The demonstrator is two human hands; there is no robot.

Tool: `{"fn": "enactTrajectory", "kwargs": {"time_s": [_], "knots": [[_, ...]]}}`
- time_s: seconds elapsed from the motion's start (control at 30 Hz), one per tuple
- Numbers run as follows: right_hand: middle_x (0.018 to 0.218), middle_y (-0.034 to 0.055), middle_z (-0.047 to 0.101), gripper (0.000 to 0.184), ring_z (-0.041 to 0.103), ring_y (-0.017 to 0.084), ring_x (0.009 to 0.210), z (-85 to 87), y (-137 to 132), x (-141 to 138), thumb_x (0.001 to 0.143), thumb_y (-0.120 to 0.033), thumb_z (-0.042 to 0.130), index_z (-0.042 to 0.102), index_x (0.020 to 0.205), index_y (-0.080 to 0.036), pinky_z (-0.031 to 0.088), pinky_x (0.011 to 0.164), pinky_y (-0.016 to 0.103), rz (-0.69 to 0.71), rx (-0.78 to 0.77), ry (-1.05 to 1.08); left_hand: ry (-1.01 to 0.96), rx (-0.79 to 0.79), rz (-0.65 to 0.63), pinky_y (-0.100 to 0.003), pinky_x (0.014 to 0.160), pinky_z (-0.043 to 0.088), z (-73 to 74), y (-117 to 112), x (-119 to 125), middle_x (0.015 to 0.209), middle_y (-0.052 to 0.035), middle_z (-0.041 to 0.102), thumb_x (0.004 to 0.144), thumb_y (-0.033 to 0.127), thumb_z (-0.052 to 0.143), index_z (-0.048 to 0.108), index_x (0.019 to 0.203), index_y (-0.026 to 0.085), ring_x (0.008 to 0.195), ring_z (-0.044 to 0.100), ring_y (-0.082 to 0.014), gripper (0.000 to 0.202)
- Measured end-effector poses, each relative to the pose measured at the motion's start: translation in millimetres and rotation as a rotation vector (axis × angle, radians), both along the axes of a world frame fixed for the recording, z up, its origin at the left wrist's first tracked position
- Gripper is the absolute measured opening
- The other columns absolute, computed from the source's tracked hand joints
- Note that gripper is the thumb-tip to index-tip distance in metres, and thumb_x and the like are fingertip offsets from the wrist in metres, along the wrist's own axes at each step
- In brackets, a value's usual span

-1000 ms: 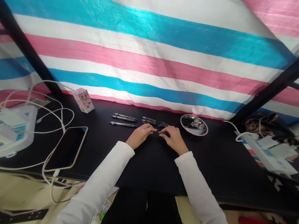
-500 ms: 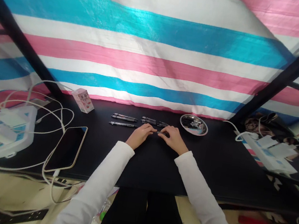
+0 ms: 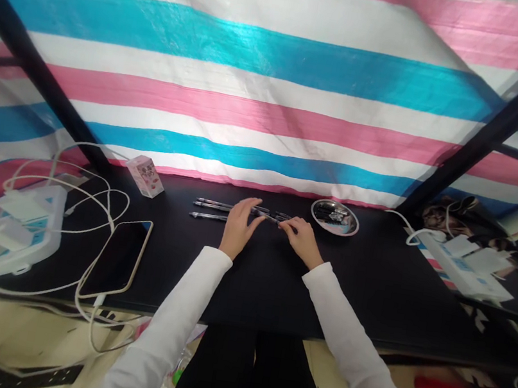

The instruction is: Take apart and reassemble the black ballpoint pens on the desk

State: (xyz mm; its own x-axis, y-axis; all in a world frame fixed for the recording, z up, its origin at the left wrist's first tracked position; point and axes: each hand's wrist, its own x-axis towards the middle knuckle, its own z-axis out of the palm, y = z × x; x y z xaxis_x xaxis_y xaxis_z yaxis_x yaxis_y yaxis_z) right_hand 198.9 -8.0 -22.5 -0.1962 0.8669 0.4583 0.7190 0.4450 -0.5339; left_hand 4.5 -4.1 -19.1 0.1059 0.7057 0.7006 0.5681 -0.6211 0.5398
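Black pen (image 3: pixel 269 216) lies angled across black table (image 3: pixel 372 282), just by two other pens (image 3: pixel 210 210). R hand (image 3: pixel 298 237) nearly closed at pen's end, hold unclear; L hand (image 3: pixel 238 230) half open, fingers arched above. Pen looks light, stiff, slim: best taken mid-barrel.

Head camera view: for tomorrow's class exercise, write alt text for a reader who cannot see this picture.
A left hand and right hand in white sleeves work over slim black pens on a black table. A steel dish sits nearby; a phone and power strip lie left, below a striped tarpaulin.
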Motion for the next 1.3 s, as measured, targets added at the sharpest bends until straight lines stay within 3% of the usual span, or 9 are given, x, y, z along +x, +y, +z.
{"fn": "enactTrajectory", "kwargs": {"time_s": [0.07,0.1,0.23,0.33,0.47,0.57,0.77,0.87,1.3], "knots": [[0.081,0.0040,0.065,0.030,0.058,0.018,0.080,0.3,0,-2,0.089,-0.040,0.046,0.068,0.081,-0.021,0.041,0.072,0.031,-0.010,-0.021,0.136,-0.251,-0.080,0.064,-0.038,0.096,0.041,2.6,1,6,0.123,-0.0123,0.049,0.086,0.037,0.053,0.042,0.124,0.019,0.112,0.051,-0.0209,0.043],[0.081,0.0042,0.065,0.032,0.059,0.017,0.079,0.3,-1,-3,0.089,-0.041,0.045,0.068,0.082,-0.020,0.042,0.071,0.030,0.001,-0.044,0.197,-0.373,-0.154,0.032,-0.036,0.092,0.044,3.3,1,10,0.121,-0.0129,0.050,0.087,0.039,0.051,0.041,0.122,0.018,0.107,0.054,-0.0197,0.042],[0.085,0.0047,0.066,0.033,0.060,0.018,0.081,1.3,-5,-10,0.084,-0.046,0.050,0.067,0.084,-0.019,0.045,0.071,0.029,0.106,-0.149,0.346,-0.713,-0.435,-0.315,-0.030,0.080,0.049,9.3,2,27,0.095,-0.0076,0.060,0.091,0.044,0.040,0.049,0.104,0.015,0.086,0.061,-0.0141,0.033],[0.088,0.0052,0.067,0.038,0.059,0.016,0.080,1.8,-7,-13,0.087,-0.048,0.043,0.066,0.087,-0.018,0.044,0.074,0.029,0.168,-0.194,0.398,-0.959,-0.515,-0.486,-0.022,0.064,0.049,26.4,1,38,0.070,0.0018,0.053,0.089,0.047,0.042,0.049,0.097,0.018,0.062,0.056,-0.0081,0.031],[0.083,0.0053,0.064,0.048,0.057,0.015,0.075,-1.9,-5,-11,0.092,-0.050,0.030,0.064,0.089,-0.017,0.044,0.073,0.028,0.139,-0.180,0.398,-1.170,-0.676,-0.718,-0.013,0.038,0.028,61.1,1,44,0.056,0.0076,0.032,0.084,0.046,0.052,0.050,0.083,0.017,0.039,0.030,-0.0019,0.029],[0.080,0.0048,0.062,0.047,0.056,0.015,0.075,-6.0,-2,-8,0.092,-0.049,0.029,0.064,0.086,-0.018,0.043,0.072,0.028,0.114,-0.147,0.311,-1.172,-0.846,-0.834,-0.014,0.032,0.012,80.3,2,44,0.049,0.0088,0.020,0.083,0.055,0.047,0.040,0.063,0.016,0.034,0.017,-0.0022,0.044],[0.079,0.0046,0.061,0.045,0.056,0.015,0.076,-8.3,0,-7,0.094,-0.042,0.027,0.063,0.084,-0.018,0.042,0.072,0.028,0.123,-0.080,0.187,-1.176,-0.929,-0.795,-0.016,0.032,0.003,83.6,2,44,0.043,0.0093,0.009,0.082,0.046,0.044,0.019,0.052,0.019,0.032,0.007,-0.0033,0.048],[0.078,0.0044,0.061,0.044,0.056,0.015,0.076,-7.9,0,-7,0.095,-0.040,0.027,0.063,0.083,-0.018,0.041,0.072,0.028,0.119,-0.064,0.163,-1.206,-0.950,-0.754,-0.016,0.032,0.004,79.3,0,43,0.043,0.0095,0.009,0.081,0.042,0.040,0.018,0.052,0.019,0.032,0.007,-0.0035,0.043],[0.077,0.0036,0.061,0.041,0.055,0.015,0.075,-10.4,2,-6,0.096,-0.035,0.027,0.061,0.080,-0.020,0.039,0.073,0.028,0.118,-0.013,0.068,-1.203,-1.036,-0.798,-0.016,0.032,0.004,74.8,-1,41,0.042,0.0101,0.010,0.082,0.043,0.039,0.023,0.054,0.019,0.032,0.006,-0.0036,0.040]]}}
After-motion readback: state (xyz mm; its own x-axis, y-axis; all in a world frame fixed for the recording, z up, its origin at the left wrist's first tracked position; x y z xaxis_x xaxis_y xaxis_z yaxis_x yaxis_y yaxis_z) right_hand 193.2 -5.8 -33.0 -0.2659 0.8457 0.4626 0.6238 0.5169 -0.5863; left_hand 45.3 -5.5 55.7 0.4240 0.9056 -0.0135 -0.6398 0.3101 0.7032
